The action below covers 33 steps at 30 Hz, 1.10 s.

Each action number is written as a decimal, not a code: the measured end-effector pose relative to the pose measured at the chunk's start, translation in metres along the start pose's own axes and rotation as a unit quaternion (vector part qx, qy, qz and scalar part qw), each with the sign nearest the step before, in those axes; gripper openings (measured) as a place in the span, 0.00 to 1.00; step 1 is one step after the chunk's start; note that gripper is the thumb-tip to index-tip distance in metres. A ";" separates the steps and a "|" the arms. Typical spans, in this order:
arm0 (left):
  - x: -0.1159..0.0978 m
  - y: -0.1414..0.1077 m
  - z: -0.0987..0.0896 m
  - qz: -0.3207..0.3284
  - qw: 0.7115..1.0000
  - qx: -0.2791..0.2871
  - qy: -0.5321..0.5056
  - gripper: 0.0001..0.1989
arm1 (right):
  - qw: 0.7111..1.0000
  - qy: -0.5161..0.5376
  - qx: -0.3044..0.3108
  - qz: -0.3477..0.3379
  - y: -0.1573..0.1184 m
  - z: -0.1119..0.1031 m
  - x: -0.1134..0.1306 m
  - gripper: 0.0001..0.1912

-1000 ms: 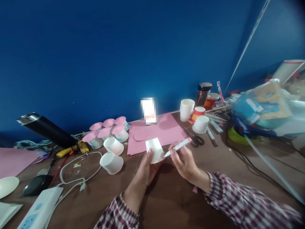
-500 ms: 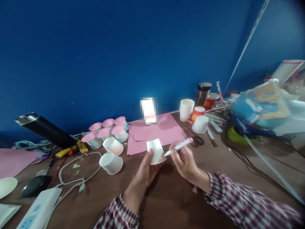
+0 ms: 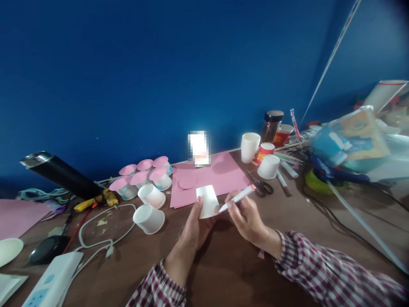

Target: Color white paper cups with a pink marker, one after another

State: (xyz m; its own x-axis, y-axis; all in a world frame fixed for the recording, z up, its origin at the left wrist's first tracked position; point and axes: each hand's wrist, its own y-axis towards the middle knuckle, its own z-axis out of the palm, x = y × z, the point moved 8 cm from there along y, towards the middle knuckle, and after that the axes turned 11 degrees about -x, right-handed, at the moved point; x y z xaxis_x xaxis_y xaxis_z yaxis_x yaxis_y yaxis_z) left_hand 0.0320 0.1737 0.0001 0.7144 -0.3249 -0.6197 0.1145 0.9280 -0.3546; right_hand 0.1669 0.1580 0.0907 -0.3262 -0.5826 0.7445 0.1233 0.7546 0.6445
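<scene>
My left hand (image 3: 195, 228) is closed around a white paper cup (image 3: 207, 201), thumb on its near side and the other fingers hidden behind and under it. Faint pinkish marks show near the cup's lower edge. In my right hand (image 3: 247, 217) a white marker pen (image 3: 238, 198) with a pinkish-red end is gripped like a pencil. Its tip points down-left and is at the cup's lower right edge; whether it touches I cannot tell. Behind the cup lie sheets of pink paper (image 3: 220, 170) with a pink paper disc (image 3: 188, 183) on top.
Two white paper cups (image 3: 148, 219) stand left, before several pink-topped cups (image 3: 139, 178). Scissors (image 3: 264, 187), a white cup (image 3: 269, 166) and markers (image 3: 283, 182) lie right. A black flask (image 3: 62, 175), cables and a power strip (image 3: 53, 279) occupy the left; a blue wall rises behind.
The cup has turned slightly in my left hand and shifted a little up and left. The marker has moved slightly left with my right hand.
</scene>
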 end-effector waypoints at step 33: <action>0.000 -0.003 -0.002 0.002 1.000 -0.019 0.006 0.19 | 1.000 -0.005 0.017 -0.003 0.000 0.003 0.003 0.07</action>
State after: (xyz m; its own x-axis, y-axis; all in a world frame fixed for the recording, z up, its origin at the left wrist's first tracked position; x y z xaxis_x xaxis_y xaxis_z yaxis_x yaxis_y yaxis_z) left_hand 0.0304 0.1710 0.0002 0.7065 -0.3242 -0.6290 0.0861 0.9217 -0.3783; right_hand 0.1630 0.1573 0.0929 -0.3363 -0.5840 0.7388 0.0889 0.7613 0.6423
